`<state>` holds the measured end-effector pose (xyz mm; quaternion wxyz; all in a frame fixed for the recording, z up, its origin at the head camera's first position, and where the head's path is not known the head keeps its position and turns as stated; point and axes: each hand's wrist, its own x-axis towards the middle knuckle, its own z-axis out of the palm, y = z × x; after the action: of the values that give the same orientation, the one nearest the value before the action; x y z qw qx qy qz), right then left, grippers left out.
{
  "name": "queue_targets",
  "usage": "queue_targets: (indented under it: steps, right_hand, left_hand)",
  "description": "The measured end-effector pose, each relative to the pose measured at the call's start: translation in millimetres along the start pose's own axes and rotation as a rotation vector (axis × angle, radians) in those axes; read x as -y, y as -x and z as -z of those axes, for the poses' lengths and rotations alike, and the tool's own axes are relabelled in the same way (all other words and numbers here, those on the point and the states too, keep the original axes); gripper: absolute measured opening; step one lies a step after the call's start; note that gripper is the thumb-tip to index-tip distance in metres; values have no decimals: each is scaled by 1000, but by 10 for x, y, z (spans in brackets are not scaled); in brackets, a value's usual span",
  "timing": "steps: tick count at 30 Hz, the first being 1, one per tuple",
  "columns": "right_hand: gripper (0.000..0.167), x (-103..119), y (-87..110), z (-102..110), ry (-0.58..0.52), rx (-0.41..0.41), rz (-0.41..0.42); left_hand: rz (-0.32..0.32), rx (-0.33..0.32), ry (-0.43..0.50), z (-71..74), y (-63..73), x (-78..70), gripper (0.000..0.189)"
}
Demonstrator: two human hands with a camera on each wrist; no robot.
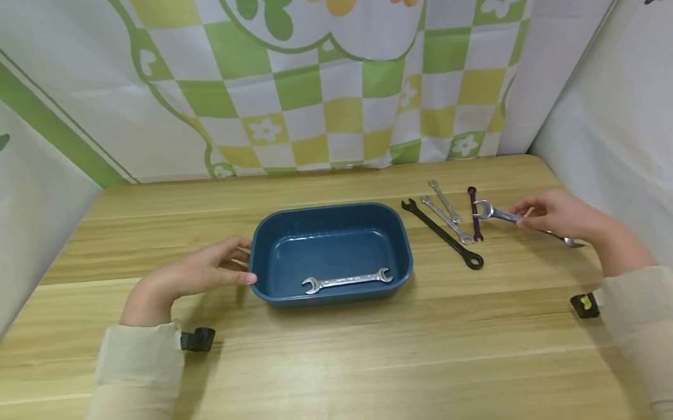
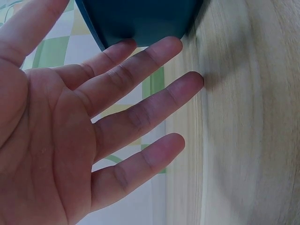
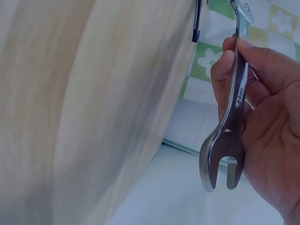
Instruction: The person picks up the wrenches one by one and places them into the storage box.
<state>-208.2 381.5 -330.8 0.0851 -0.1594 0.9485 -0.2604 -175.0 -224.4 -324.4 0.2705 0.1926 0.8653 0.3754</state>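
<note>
My right hand (image 1: 559, 214) pinches a silver open-ended wrench (image 3: 237, 89) between thumb and fingers, raised over the table's right side. Its larger jaw end points left in the head view. At the left end of a blue plastic bin (image 1: 327, 210), my left hand (image 1: 205, 267) has its thumb and fingertips right at the wall. In the left wrist view, the fingers (image 2: 150, 112) are straight and spread. One silver double open-ended wrench (image 1: 348, 280) lies inside the bin along its near wall.
Right of the bin lie a long black wrench (image 1: 443, 235), two smaller silver wrenches (image 1: 447, 220) (image 1: 444, 201) and a short purple wrench (image 1: 475, 212). A patterned curtain (image 1: 330, 96) hangs behind the wooden table (image 1: 345, 374), with white cloth on both sides.
</note>
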Motion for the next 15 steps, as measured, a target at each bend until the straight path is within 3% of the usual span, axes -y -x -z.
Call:
queue_targets:
  steps: [15]
  right_hand:
    - [26,223,-103,-50,-47,-5,65]
  left_hand:
    - [-13,3,12,-1,-11,-2,65]
